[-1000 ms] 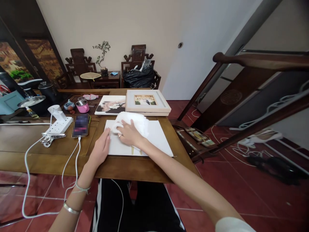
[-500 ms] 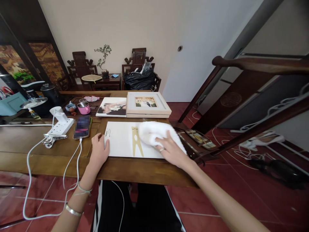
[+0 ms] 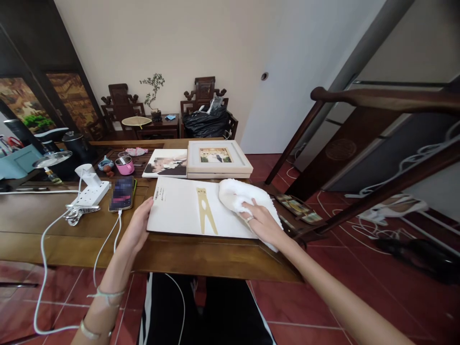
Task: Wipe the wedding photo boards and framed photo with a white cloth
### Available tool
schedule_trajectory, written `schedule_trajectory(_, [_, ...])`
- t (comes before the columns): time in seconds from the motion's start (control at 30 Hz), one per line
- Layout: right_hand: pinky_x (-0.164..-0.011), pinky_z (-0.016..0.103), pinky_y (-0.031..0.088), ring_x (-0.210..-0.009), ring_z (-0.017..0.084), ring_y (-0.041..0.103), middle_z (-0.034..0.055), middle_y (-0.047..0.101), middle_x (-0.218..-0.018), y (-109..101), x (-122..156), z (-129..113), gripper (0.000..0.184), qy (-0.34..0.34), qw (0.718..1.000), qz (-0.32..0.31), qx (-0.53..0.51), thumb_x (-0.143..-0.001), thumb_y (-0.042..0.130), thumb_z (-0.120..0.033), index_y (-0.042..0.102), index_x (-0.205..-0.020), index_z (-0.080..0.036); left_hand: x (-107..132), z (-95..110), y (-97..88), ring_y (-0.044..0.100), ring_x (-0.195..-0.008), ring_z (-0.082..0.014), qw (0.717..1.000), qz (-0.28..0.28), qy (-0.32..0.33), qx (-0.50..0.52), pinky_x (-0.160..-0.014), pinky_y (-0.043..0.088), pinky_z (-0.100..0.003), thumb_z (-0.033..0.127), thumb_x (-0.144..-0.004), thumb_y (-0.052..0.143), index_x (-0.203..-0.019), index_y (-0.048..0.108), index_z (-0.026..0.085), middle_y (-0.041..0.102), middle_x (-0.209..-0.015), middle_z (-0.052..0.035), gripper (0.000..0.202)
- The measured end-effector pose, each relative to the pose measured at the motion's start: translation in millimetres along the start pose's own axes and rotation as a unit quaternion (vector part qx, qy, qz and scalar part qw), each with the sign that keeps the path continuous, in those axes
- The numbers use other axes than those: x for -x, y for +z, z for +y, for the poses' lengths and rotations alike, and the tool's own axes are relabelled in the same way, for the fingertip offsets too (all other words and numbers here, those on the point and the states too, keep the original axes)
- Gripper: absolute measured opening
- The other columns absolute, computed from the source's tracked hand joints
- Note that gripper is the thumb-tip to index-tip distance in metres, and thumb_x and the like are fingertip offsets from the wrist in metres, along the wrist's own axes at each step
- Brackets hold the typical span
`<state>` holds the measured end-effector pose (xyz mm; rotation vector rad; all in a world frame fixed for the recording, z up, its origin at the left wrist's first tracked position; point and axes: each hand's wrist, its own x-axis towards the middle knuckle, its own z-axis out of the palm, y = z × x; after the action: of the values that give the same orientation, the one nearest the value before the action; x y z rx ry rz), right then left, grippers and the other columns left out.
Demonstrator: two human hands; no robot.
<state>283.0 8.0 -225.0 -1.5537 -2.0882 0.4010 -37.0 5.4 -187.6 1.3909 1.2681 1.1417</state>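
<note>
A white photo frame (image 3: 178, 206) lies back side up in front of me, with a tan two-legged stand (image 3: 206, 211) on it and small print near its left edge. At that left edge is my left hand (image 3: 139, 224), closed on the frame, its fingertips partly hidden; the left side looks slightly raised off the table. My right hand (image 3: 261, 223) is closed on a fluffy white cloth (image 3: 239, 191), pressing it on the right part of the frame and covering that corner.
Behind lie a photo print panel (image 3: 167, 163) and stacked framed pictures (image 3: 219, 165). To the left are a phone (image 3: 122, 194) on a cable, a power strip (image 3: 93, 194), a pink cup (image 3: 124, 165) and a metal clip (image 3: 77, 213). A wooden chair (image 3: 341, 143) stands close on the right.
My right hand has slid the cloth a little to the right. My left hand has shifted left, and the frame's left side has tilted up and moved left.
</note>
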Motion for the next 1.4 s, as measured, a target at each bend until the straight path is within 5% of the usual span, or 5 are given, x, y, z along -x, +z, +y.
schedule_trajectory(0.43, [-0.105, 0.055, 0.026, -0.131, 0.032, 0.029, 0.0098, 0.034, -0.143, -3.7, 32.0, -142.5, 0.003, -0.306, 0.943, 0.126, -0.004, -0.071, 0.061, -0.02, 0.059, -0.068, -0.019, 92.7, 106.3, 22.3, 0.059, -0.104, -0.0307, 0.963, 0.102, -0.011, 0.251, -0.085, 0.049, -0.042, 0.058, -0.064, 0.066, -0.136, 0.033, 0.037, 0.058, -0.122, -0.0043, 0.082])
schedule_trajectory(0.63, [-0.064, 0.033, 0.056, -0.069, 0.021, 0.066, 0.0039, 0.069, -0.074, -17.5, 27.5, -122.7, 0.008, -0.272, 0.902, 0.331, -0.057, -0.069, 0.062, -0.018, 0.057, -0.063, -0.021, 85.7, 66.8, 19.9, 0.059, -0.105, -0.0304, 0.97, 0.061, -0.02, 0.236, -0.087, 0.049, -0.042, 0.048, -0.071, 0.065, -0.131, 0.042, 0.03, 0.053, -0.128, -0.0096, 0.066])
schedule_trajectory(0.8, [-0.061, 0.029, 0.054, -0.065, 0.018, 0.063, 0.0001, 0.066, -0.068, -42.7, 7.0, -118.1, 0.018, -0.038, 0.861, 0.432, -0.266, -0.065, 0.073, -0.026, 0.062, -0.076, -0.018, 81.9, 7.2, 26.9, 0.046, -0.122, -0.0282, 0.965, 0.067, -0.14, 0.214, -0.101, 0.038, -0.042, 0.027, -0.071, 0.07, -0.131, 0.041, 0.027, 0.045, -0.136, -0.011, 0.067])
schedule_trajectory(1.23, [-0.053, 0.035, 0.056, -0.05, 0.02, 0.063, 0.0027, 0.067, -0.059, -14.6, -19.4, -80.5, 0.009, 0.272, 0.705, 0.014, -0.655, -0.07, 0.06, -0.028, 0.06, -0.073, -0.02, 116.9, -22.2, 41.1, 0.066, -0.06, -0.0186, 0.906, 0.092, -0.192, 0.366, -0.048, 0.054, -0.023, 0.019, -0.058, 0.078, -0.099, 0.063, 0.018, 0.068, -0.069, -0.0007, 0.044])
schedule_trajectory(1.4, [-0.062, 0.038, 0.057, -0.065, 0.024, 0.066, 0.0054, 0.069, -0.07, -20.4, -25.9, -67.1, 0.018, 0.215, 0.697, 0.112, -0.675, -0.064, 0.064, -0.022, 0.061, -0.082, -0.016, 123.4, -28.4, 26.4, 0.063, -0.049, -0.017, 0.9, 0.097, -0.218, 0.365, -0.044, 0.054, -0.025, 0.021, -0.053, 0.081, -0.07, 0.066, 0.014, 0.068, -0.062, -0.0018, 0.024])
